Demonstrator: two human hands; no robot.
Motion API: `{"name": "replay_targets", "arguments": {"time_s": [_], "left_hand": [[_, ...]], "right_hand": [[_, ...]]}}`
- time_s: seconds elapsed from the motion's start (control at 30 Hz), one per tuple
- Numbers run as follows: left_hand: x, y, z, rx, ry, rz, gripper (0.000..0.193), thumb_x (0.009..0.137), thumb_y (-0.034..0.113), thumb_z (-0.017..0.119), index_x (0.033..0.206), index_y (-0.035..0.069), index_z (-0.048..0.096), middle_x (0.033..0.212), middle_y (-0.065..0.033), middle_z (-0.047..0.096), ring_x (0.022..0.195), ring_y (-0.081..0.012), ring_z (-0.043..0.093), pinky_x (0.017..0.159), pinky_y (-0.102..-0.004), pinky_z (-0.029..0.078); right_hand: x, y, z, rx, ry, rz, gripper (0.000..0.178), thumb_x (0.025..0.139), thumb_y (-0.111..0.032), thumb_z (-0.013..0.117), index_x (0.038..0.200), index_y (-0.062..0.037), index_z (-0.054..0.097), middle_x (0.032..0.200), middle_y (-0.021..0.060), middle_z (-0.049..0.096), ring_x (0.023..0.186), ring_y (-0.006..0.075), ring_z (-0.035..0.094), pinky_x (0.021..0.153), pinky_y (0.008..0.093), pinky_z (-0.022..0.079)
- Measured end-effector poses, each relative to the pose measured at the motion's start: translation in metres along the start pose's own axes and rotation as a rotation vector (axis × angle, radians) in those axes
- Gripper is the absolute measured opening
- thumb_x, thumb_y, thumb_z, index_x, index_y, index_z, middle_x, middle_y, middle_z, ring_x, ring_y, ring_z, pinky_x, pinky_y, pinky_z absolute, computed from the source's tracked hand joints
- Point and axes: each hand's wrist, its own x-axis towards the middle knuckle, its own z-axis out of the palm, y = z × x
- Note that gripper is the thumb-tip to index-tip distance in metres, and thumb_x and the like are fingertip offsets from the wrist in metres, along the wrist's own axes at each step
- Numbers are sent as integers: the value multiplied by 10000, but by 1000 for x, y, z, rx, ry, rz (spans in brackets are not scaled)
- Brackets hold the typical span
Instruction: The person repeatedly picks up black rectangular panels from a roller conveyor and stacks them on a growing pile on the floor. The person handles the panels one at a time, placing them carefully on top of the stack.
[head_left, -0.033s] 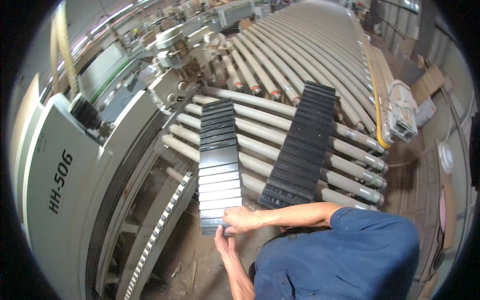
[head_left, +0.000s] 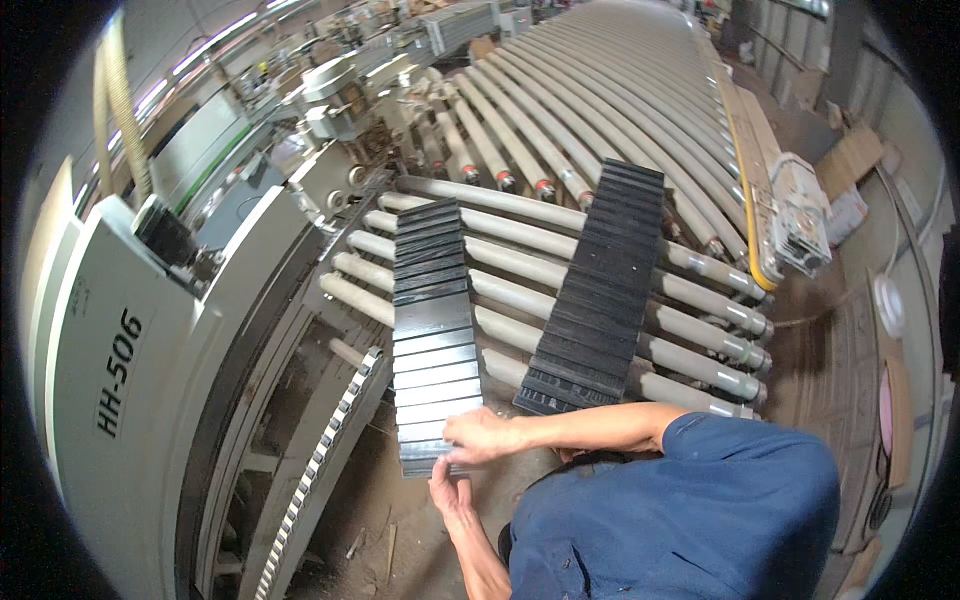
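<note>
A long row of narrow black strips (head_left: 433, 300) lies side by side on the rollers, its near half shining with reflected light. At its near end my right hand (head_left: 480, 436) rests on top with its fingers curled against the strips. My left hand (head_left: 452, 487) is just below, closed at the end edge of the same row; its fingertips almost meet those of the right hand. Part of what the fingers grip is hidden by the hands. To the right, a second row of dull black strips (head_left: 605, 270) lies slanted on the rollers, touched by neither hand.
Pale conveyor rollers (head_left: 530, 245) run under both rows, and a longer roller bed (head_left: 620, 80) stretches to the back. A tall light machine housing (head_left: 120, 330) stands at the left, beside a toothed rail (head_left: 320, 460). A motor unit (head_left: 800, 225) sits at the right.
The view has shifted and tilted slightly. My hands stay at the near end of the left row, with the left hand's fingertips a little lower against it.
</note>
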Motion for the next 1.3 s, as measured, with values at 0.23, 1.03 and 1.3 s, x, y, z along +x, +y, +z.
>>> {"name": "replay_targets", "arguments": {"time_s": [0.23,1.03,1.3], "left_hand": [[-71,25,147,719,-259,381,349,778,-25,634,1127,-8,645,1063,-72,657,954,-207,623,881,-340,494],[-66,-48,227,2024,-1188,732,725,782,477,739,1380,129,520,1512,-188,359,1420,-411,271,1156,-588,153],[-57,-74,232,1980,-1173,761,655,773,426,773,1335,156,571,1485,-186,397,1407,-421,290,1122,-645,184]], "right_hand": [[26,60,-120,705,539,505,855,790,-628,714,1300,33,532,1303,204,570,1186,318,564,982,425,467],[-185,145,-202,1591,1259,401,278,880,-115,649,1106,46,629,1054,188,687,936,300,695,846,464,578],[-203,179,-196,1204,1435,547,381,886,-128,653,1207,66,587,1186,218,630,1092,303,631,944,449,513]]}}
